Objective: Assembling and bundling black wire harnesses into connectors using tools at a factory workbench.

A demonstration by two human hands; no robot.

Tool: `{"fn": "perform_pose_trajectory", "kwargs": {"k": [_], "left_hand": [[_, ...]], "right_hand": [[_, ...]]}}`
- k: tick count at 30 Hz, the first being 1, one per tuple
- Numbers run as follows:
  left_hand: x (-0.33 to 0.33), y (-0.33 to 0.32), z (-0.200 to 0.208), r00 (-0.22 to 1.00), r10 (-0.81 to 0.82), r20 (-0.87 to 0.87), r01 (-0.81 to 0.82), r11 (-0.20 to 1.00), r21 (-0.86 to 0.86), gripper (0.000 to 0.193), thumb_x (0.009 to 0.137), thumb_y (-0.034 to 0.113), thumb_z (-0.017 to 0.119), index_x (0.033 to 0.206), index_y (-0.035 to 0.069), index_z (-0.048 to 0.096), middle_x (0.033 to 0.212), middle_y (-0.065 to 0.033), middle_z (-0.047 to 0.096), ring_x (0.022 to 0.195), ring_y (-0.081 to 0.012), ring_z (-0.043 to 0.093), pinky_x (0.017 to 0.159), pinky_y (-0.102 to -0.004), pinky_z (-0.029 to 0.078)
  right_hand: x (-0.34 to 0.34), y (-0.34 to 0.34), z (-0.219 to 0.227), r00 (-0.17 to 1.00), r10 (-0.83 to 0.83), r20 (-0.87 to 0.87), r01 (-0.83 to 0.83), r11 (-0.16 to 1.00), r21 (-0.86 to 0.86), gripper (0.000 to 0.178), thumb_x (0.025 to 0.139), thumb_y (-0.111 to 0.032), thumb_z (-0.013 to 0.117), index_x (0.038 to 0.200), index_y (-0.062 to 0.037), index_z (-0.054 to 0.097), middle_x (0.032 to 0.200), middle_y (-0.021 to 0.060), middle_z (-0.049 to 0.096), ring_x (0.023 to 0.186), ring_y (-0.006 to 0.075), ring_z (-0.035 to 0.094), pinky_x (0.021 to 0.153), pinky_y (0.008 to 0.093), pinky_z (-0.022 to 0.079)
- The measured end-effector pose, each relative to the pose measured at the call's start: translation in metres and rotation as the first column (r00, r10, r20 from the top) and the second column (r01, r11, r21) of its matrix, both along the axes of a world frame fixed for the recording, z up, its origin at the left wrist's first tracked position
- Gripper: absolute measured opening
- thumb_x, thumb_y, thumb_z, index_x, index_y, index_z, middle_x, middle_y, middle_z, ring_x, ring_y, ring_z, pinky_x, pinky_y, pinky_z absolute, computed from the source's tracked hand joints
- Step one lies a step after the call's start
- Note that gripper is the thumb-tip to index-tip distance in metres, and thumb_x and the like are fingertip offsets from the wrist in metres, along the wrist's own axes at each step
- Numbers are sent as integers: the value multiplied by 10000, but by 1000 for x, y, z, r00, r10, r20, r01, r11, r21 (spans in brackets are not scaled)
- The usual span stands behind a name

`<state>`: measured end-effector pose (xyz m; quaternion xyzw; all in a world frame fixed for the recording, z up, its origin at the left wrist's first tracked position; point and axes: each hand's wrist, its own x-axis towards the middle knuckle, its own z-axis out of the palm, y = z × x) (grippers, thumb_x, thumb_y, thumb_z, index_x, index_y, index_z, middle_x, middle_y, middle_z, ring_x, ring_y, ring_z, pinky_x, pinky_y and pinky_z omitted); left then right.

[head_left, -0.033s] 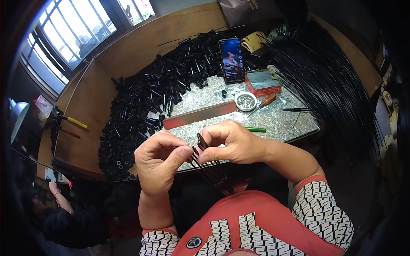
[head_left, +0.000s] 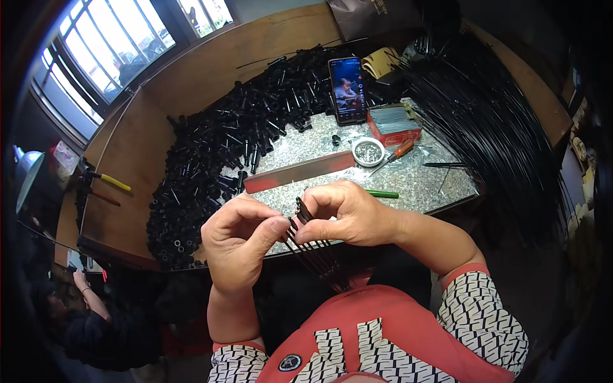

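Observation:
My left hand [head_left: 239, 239] is closed, thumb and forefinger pinching near the tip of a thin black rod. Facing it, my right hand [head_left: 348, 212] grips several thin black rods [head_left: 314, 255] between thumb and fingers. Their upper ends stick out between the two hands, and their lengths slant down toward my lap. What sits exactly between the fingertips is too small to make out. Just beyond my hands lies a long flat bar [head_left: 300, 172], grey and red. A green pen-like tool [head_left: 383, 194] rests behind my right wrist.
Black tubular parts [head_left: 211, 140] are heaped along the left and back. Long black rods [head_left: 485, 102] cover the right side. Between them stand a phone [head_left: 348, 92], a red box [head_left: 403, 136], a white bowl [head_left: 368, 165] and a screwdriver [head_left: 401, 150]. Another person [head_left: 108, 332] sits lower left.

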<state>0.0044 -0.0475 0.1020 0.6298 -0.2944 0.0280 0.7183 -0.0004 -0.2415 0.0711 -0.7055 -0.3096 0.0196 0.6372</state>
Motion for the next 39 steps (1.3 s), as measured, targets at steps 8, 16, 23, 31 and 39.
{"fn": "perform_pose_trajectory", "kwargs": {"k": [8, 16, 23, 31, 39], "left_hand": [[7, 2, -2, 988, -70, 137, 61, 996, 69, 83, 756, -44, 704, 797, -12, 640, 753, -68, 605, 675, -105, 556, 605, -217, 439], [12, -3, -4, 994, -72, 83, 72, 997, 4, 47, 796, -28, 677, 805, -28, 631, 758, -72, 604, 681, -105, 578, 613, -218, 473], [21, 14, -10, 979, -203, 14, 203, 979, -1, 143, 887, 82, 621, 936, -52, 624, 832, -102, 630, 731, -131, 621, 629, -248, 517], [67, 102, -13, 774, 631, 44, -597, 751, -282, 180, 928, 129, 567, 960, -44, 605, 905, -112, 640, 749, -150, 640, 615, -235, 542], [101, 170, -109, 540, 724, 430, -804, 290, 520, 166, 824, 149, 639, 857, -13, 661, 715, -152, 623, 643, -250, 615, 629, -340, 472]], "right_hand": [[-2, -2, 0, 997, 47, -55, -50, 998, -42, 195, 777, -80, 745, 819, -25, 563, 786, 27, 632, 711, 55, 586, 581, 214, 463], [-4, 8, -5, 973, 52, -225, -10, 983, 184, 169, 809, -53, 709, 869, -33, 552, 805, 24, 637, 716, 61, 597, 628, 196, 468], [-3, 11, -6, 959, 56, -278, -13, 988, 155, 181, 827, -19, 672, 944, -18, 534, 840, 43, 640, 773, 91, 634, 659, 210, 493], [-2, 10, -9, 937, -2, -348, 104, 956, 274, 177, 857, 31, 614, 875, -24, 447, 869, 79, 611, 809, 113, 628, 716, 244, 525], [2, 9, -14, 950, -38, -310, 125, 956, 266, 274, 834, 9, 613, 1080, 45, 497, 850, 113, 634, 761, 181, 656, 699, 294, 540]]}}
